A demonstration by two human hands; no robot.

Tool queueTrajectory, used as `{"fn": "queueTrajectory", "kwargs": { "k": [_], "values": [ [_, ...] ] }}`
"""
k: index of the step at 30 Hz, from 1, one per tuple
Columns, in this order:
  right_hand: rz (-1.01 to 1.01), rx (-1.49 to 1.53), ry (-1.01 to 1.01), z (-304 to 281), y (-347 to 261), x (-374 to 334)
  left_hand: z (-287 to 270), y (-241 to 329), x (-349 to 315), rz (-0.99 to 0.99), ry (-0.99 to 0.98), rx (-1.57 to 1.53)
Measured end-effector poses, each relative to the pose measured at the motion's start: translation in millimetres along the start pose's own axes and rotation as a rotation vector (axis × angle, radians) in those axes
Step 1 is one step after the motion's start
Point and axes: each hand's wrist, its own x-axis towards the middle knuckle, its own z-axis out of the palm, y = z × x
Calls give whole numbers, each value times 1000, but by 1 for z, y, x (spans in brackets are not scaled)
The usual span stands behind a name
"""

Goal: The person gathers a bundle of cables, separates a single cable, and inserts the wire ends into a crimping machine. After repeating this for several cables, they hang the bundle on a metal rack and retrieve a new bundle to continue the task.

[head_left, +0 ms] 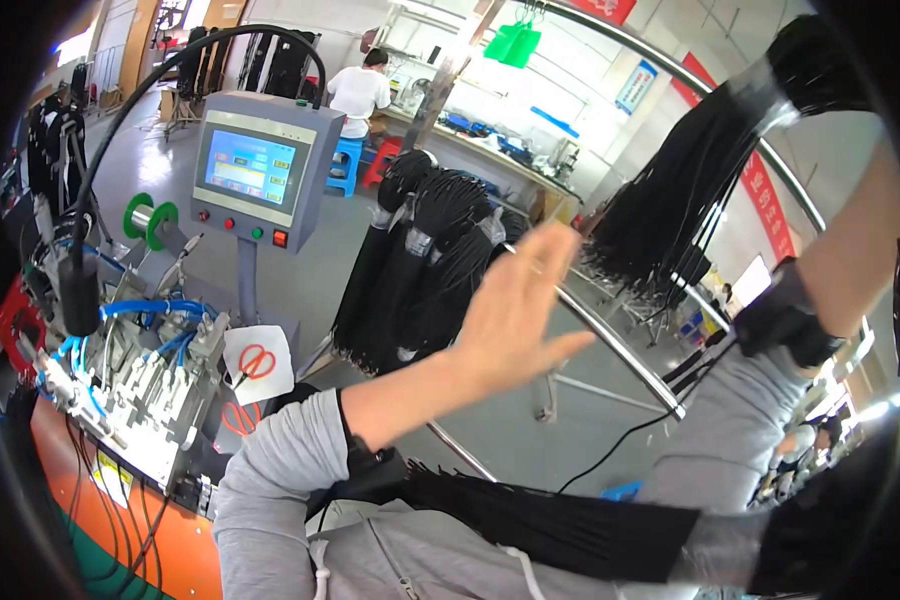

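My left hand (518, 315) is raised in front of me, fingers stretched out and slightly blurred, holding nothing. Close beyond it hang several thick bundles of thin black cables (420, 265) on a metal rack. Up at the right, a large black cable bundle (660, 190) with a clear wrap near its top droops over a rail. My right forearm (855, 260) reaches up beside that bundle; the hand itself is cut off by the dark rim. Another wrapped black cable bundle (580, 525) lies across my lap.
At left stands a machine (140, 390) with blue air tubes on an orange bench (185, 555). A control box with a screen (245, 170) rises behind it. Red-handled scissors (256, 362) rest near a green wire spool (150, 221). A person in white (358, 95) sits farther off.
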Motion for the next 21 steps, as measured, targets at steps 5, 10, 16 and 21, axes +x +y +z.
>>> {"fn": "queueTrajectory", "kwargs": {
  "k": [5, 10, 16, 21],
  "values": [
    [31, 78, -166, 36, -20, 9, -15, 23, 14, -156, 187, 367],
    [144, 230, -321, 88, -9, -30, -61, 35, 19, -222, 322, 112],
    [359, 756, -516, 254, -50, -158, -126, 32, -17, -370, 542, 115],
    [432, 1249, -651, 356, -191, -231, -237, 99, -54, -196, 742, 603]
  ]
}}
